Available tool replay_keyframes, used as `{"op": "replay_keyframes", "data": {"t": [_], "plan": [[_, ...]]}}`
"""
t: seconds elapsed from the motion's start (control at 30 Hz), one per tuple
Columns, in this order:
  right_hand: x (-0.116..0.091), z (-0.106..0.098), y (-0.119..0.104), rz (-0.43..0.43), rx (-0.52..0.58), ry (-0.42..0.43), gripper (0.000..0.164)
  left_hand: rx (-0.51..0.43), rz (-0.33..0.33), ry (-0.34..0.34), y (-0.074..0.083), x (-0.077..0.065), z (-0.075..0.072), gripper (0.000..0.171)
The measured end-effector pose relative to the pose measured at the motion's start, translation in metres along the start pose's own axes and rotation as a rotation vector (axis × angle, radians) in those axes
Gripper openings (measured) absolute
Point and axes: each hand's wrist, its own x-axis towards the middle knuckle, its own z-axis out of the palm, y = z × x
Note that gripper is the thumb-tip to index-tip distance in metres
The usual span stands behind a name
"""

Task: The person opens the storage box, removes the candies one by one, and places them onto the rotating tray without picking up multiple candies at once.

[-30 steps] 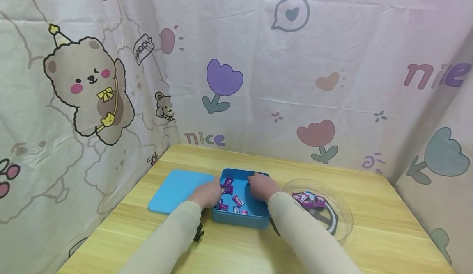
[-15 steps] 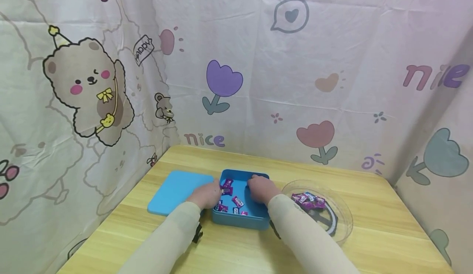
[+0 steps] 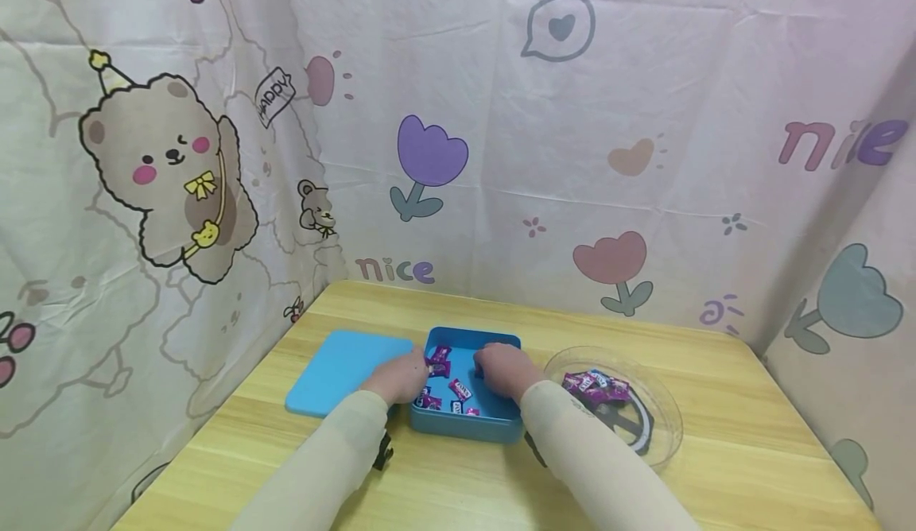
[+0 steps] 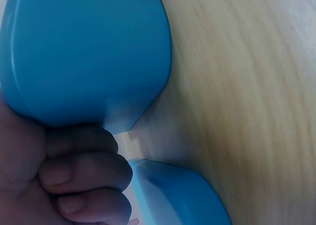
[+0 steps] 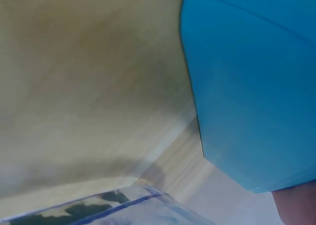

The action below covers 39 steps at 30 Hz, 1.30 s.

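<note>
An open blue box (image 3: 465, 427) stands mid-table with several small purple-and-white wrapped candies (image 3: 460, 389) on its floor, mostly towards its left side. My left hand (image 3: 404, 374) grips the box's left rim; in the left wrist view its curled fingers (image 4: 91, 173) lie against the outer wall (image 4: 89, 52). My right hand (image 3: 506, 370) reaches over the right wall into the box, its fingertips pointing down and mostly hidden. Whether it holds a candy cannot be seen. In the right wrist view only a bit of that hand (image 5: 298, 203) shows beside the box (image 5: 252, 101).
A flat light-blue lid (image 3: 347, 372) lies left of the box, partly behind my left hand. At the right stands a clear round tub (image 3: 669, 412) with a pile of wrapped candies (image 3: 597, 388), partly behind my right forearm. A patterned curtain (image 3: 515, 118) surrounds the wooden table (image 3: 751, 436).
My right hand has shifted slightly left, further over the box's inside. The left hand, the box and the candies keep their places.
</note>
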Motion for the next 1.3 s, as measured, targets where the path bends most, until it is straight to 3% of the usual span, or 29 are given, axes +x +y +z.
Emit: {"op": "replay_keyframes", "data": {"t": [0.5,0.87,1.07,1.3], "plan": [[-0.004,-0.003,-0.003,-0.02,-0.007,-0.003,0.013,0.0,0.008,-0.002,0.0,0.001,0.001,0.058],[-0.012,-0.034,-0.002,-0.051,0.026,0.083,0.02,-0.016,0.013,0.007,-0.002,0.002,0.0,0.057],[-0.024,-0.051,0.016,-0.062,-0.02,0.143,0.018,-0.014,0.009,0.007,-0.001,0.0,0.0,0.057],[-0.039,-0.064,0.052,-0.013,0.031,0.159,0.021,-0.041,0.001,0.01,0.0,-0.002,-0.001,0.057]]}}
